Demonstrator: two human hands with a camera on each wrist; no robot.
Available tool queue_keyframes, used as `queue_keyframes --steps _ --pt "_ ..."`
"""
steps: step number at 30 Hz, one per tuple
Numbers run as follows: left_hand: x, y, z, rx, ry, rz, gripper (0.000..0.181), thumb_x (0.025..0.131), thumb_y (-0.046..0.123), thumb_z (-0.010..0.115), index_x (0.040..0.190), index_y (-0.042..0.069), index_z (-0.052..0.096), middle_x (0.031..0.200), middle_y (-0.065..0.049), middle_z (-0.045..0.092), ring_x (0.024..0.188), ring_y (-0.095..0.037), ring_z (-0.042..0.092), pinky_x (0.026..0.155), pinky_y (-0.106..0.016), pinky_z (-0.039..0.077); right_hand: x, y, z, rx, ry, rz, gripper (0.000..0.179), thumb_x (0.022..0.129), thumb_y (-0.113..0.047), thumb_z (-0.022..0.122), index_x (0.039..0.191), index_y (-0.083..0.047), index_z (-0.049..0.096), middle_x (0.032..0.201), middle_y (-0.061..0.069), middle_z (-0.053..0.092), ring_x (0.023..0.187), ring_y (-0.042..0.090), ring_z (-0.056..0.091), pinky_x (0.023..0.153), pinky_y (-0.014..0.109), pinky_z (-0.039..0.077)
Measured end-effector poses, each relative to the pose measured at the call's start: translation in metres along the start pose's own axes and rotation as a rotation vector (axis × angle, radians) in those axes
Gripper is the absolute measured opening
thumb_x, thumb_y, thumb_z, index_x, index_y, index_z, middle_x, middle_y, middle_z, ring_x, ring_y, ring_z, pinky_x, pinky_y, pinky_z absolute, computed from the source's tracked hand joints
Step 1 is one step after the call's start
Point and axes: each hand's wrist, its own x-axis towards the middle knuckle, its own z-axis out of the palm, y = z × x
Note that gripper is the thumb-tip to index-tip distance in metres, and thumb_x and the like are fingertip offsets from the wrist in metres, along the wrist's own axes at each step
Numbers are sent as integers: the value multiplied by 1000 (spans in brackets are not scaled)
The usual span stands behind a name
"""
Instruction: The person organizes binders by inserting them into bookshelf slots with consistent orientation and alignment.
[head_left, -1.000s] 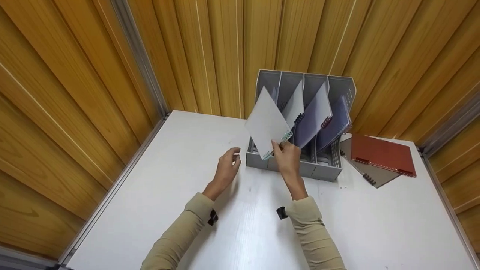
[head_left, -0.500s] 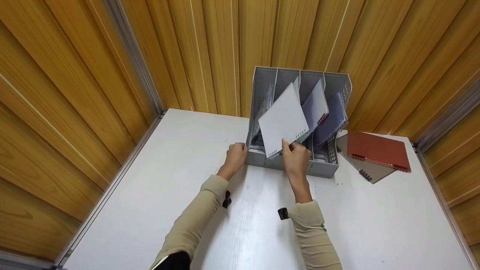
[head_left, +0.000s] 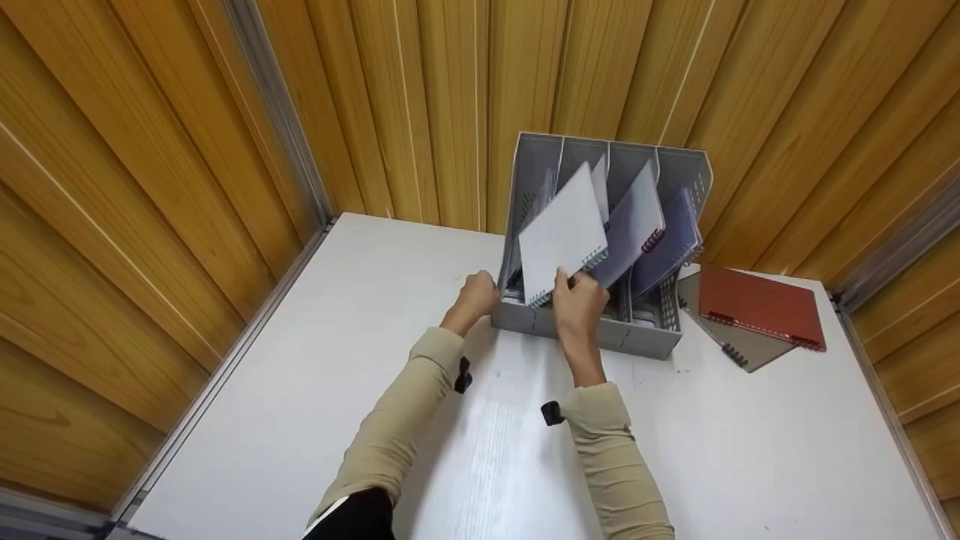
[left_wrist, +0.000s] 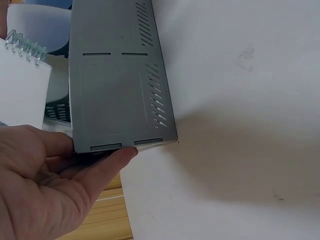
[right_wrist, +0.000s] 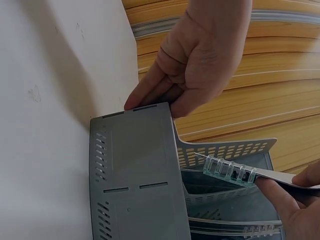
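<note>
My right hand (head_left: 580,309) pinches a white-covered spiral notebook (head_left: 562,229) by its lower bound edge, thumb on the near face. Teal plastic rings run along that edge. The notebook is tilted and overlaps the left half of a grey desktop file organizer (head_left: 641,341). My left hand (head_left: 474,300) holds the organizer's front left corner. In the left wrist view, thumb and fingers of the left hand (left_wrist: 50,185) pinch the end of the front wall (left_wrist: 112,100). The right wrist view shows the notebook's rings (right_wrist: 230,170) over the compartments. The notebook's far side is hidden.
Other spiral notebooks lean in the organizer: a purple-tinted one (head_left: 634,221) with dark red rings and a blue one (head_left: 667,244) at right. A red notebook (head_left: 761,307) lies over a grey-brown one (head_left: 750,351) on the white table (head_left: 337,315). Wooden panels rise behind.
My left hand has moved from beside the organizer onto its front left corner and taken hold. My right hand has carried the white notebook rightward, from over the left compartment, then slightly back.
</note>
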Motion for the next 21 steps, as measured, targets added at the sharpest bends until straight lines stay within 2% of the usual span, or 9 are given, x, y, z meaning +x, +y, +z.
queue_keyframes --steps 4,11,14,18,21 --pt "2 2 -1 -8 -32 -28 27 96 -2 49 72 9 45 66 0 45 55 -14 45 47 -24 35 6 -2 12 -21 12 -23 37 97 -12 66 61 -2 60 60 17 63 57 35 57 61 44 46" --pt "3 3 1 11 -24 -42 34 96 -2 51 66 11 43 64 -1 45 52 -14 43 45 -24 34 13 -2 42 -27 0 -50 29 98 -8 63 72 4 65 70 23 67 67 40 67 63 51 52" --pt "2 3 3 17 -21 -42 33 97 -1 49 67 11 43 65 -1 45 53 -14 44 46 -24 34 13 0 57 -27 -10 -63 26 97 -6 64 74 7 67 72 25 68 70 43 68 65 54 53" --pt "0 3 4 26 -5 -28 25 99 0 47 75 8 46 70 -3 46 58 -16 45 49 -26 36 9 2 74 9 -42 -53 28 95 -3 66 69 4 63 66 19 64 59 30 56 58 47 46" --pt "0 3 5 25 15 -25 23 100 3 50 78 7 46 72 -4 48 61 -17 47 53 -27 38 4 4 86 19 -149 -17 26 95 -4 67 70 3 63 66 14 62 59 24 48 58 40 42"
